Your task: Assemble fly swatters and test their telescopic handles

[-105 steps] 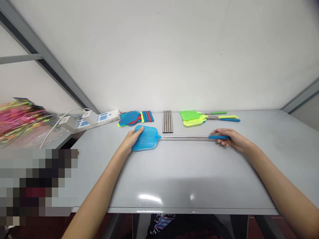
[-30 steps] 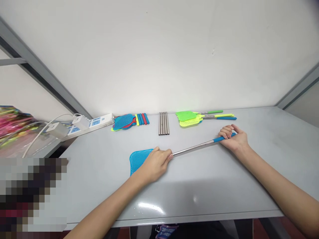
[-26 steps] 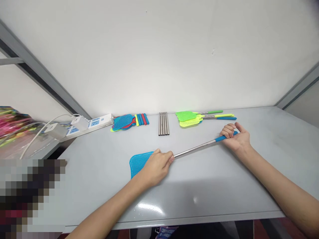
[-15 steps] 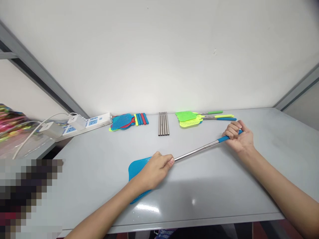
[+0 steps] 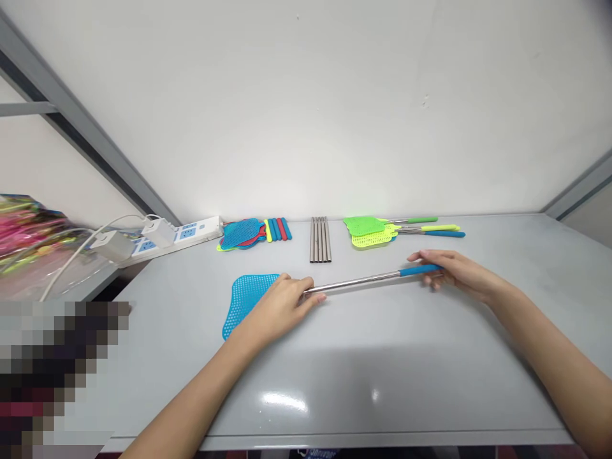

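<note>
**Swatter, blue: 1 unit, in hand on the table**

Swatter (image 5: 306, 290): blue mesh head, telescopic steel rod, blue grip. It lies across the middle of the grey table (image 5: 382, 370), head to the left, grip to the right, rod drawn out long.

Left hand (image 5: 280, 306): curled over the head where it meets the rod, fingers closed on the joint, pinning it to the table.

Right hand (image 5: 447, 271): fingers loosely wrapped about the blue grip, not a tight fist; how firmly it grips cannot be told.

Handling note, as a judgement: with a rod this thin, any push or pull should run straight along its length, both ends kept low and level, the left hand bearing on the joint rather than on the soft mesh, so the sections do not bend or jam.

Containers: none in view. Stock lies loose along the back wall:
- Heads (image 5: 241, 233), a fanned stack, blue uppermost.
- Grips (image 5: 278, 229), about 5, blue, red, yellow.
- Rods (image 5: 320, 239), about 5, side by side.
- Finished swatters (image 5: 392, 228), 3, green, yellow, blue.

Also present: power strip (image 5: 184, 231) with plugged adapters, far left.
</note>
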### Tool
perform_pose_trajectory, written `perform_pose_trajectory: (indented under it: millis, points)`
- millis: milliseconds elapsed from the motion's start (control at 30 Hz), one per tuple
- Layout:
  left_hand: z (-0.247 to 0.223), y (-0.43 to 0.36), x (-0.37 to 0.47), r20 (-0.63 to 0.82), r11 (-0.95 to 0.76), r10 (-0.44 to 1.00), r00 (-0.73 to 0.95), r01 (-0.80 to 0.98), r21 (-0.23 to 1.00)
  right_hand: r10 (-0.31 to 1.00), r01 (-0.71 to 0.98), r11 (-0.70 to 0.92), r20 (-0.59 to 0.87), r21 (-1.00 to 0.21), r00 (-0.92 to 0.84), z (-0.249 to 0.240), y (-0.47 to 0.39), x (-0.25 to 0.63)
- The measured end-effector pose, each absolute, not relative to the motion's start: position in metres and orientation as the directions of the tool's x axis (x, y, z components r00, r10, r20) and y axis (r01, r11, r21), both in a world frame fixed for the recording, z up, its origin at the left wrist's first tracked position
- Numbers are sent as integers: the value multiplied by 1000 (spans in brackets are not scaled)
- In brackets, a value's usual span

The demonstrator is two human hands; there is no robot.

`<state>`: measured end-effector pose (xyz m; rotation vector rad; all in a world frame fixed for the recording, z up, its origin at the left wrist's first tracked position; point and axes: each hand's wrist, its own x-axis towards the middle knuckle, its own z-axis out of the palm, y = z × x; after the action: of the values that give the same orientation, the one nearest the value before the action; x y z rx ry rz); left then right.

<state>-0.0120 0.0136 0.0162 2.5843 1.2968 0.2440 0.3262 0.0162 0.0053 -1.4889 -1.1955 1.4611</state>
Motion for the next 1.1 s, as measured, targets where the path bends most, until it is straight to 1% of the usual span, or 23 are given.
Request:
perform_pose_trajectory:
  millis: [67,133,233,333,433,533,633,733,900,1100]
  points:
    - [18,16,-14,50,-593,798,601,768,241,909,340,-302,-376,-891,-177,7,13,327]
    - [19,17,-14,48,-615,782,621,757,222,868,465,-223,-392,-857,-306,10,10,325]
    - [17,18,-14,55,-630,771,634,749,203,766,529,-130,-424,-838,-483,13,6,320]
    - [14,15,-13,45,-649,755,654,737,188,657,546,-156,-499,-823,-565,13,4,312]
    - [12,11,-11,7,-672,727,686,710,210,632,556,-188,-533,-810,-562,10,4,305]
    - [9,6,-10,-29,-676,720,694,710,200,645,550,-179,-519,-816,-560,8,4,304]
    - [6,5,-7,-59,-678,720,692,719,154,647,526,-137,-478,-839,-594,9,4,303]
    - [6,5,-5,-63,-675,722,689,721,157,653,517,-70,-430,-853,-623,13,3,301]
    - [10,5,-6,-94,-625,751,653,750,214,710,537,33,-358,-843,-606,17,0,295]
    - [11,8,-11,-118,-586,775,621,775,236,778,580,62,-325,-812,-538,14,-1,289]
